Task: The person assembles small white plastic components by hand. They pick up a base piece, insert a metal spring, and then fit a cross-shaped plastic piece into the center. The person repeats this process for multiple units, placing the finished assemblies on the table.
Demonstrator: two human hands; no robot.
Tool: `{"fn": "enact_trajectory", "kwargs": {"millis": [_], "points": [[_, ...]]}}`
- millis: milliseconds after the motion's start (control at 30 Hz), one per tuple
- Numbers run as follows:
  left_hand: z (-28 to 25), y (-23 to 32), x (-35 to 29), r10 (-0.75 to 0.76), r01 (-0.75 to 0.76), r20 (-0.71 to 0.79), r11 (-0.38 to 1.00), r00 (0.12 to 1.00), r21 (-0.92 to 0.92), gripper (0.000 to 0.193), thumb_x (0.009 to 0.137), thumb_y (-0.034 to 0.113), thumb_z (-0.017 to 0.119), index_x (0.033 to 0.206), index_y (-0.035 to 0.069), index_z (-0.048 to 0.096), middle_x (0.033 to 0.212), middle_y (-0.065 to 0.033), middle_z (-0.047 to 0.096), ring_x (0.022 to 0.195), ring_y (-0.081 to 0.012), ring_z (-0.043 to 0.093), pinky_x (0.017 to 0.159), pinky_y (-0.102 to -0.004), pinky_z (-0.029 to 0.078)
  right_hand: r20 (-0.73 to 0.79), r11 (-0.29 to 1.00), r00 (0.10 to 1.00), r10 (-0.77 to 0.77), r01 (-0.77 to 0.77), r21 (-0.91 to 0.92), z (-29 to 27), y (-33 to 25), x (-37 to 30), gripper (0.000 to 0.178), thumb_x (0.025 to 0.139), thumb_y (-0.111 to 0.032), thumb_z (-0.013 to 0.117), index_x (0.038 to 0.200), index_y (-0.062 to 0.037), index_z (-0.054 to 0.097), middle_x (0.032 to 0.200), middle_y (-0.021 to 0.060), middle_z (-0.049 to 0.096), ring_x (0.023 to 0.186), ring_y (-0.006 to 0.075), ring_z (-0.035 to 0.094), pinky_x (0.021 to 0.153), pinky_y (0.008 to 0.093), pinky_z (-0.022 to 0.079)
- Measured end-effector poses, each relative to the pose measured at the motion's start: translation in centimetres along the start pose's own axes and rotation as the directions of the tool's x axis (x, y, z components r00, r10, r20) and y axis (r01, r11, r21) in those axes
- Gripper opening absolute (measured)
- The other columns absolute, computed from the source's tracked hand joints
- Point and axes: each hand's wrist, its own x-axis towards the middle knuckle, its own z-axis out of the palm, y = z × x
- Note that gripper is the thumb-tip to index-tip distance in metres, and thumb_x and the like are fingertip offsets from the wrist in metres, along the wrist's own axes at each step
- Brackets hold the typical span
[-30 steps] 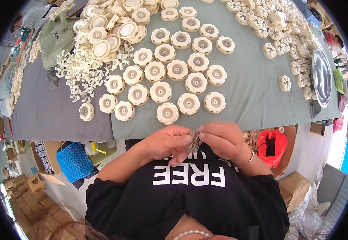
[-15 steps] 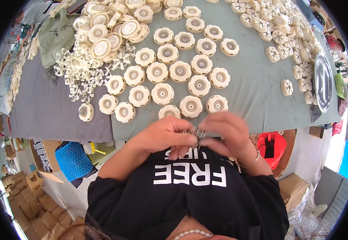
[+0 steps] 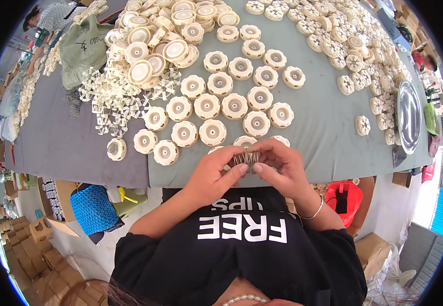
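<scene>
Spring coils sit over the near edge of the table, a spread of round caps toward eleven o'clock. The step looks like working the coils by fingertip; the next move would call for a light, even pinch. The left hand, at nine o'clock, and right hand, at three, are half curled, each pinching the coils between thumb and fingers.

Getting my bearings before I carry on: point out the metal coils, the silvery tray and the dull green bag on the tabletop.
Metal coils [image 3: 246,159]: head view, middle of their visible turns.
Silvery tray [image 3: 409,118]: head view, its bare middle.
Dull green bag [image 3: 83,57]: head view, its crumpled upper side.
</scene>
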Motion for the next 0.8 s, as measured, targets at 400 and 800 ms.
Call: {"fn": "enact_trajectory", "kwargs": {"millis": [400,800], "points": [[0.5,-0.1,1.7,-0.417,0.453,0.206,0.674,0.886,-0.583,0.036,0.111,0.036,0.054,0.101,0.003,0.064,0.074,-0.0102,0.064,0.043,-0.0142,0.053,0.039,-0.0309,0.05,0.543,0.327,0.561,-0.625,0.82,-0.47,-2.4,-2.0,1.6,0.035,0.077,-0.001,0.078,0.112,-0.0034,0.076,0.111,0.0118,0.073,0.092,0.0282,0.073,0.076,0.0378,0.061],[-0.5,-0.3,1.6,-0.297,0.342,0.17,0.819,0.94,-0.46,0.034,0.109,0.025,0.061,0.132,0.0,0.062,0.114,-0.0143,0.073,0.086,-0.0172,0.074,0.065,-0.028,0.063,-0.144,0.564,0.959,-0.244,0.02,-0.825,-8.9,2.4,5.8,0.032,0.086,-0.016,0.084,0.116,-0.0091,0.075,0.103,0.0085,0.072,0.091,0.0253,0.07,0.079,0.0363,0.058]]}}
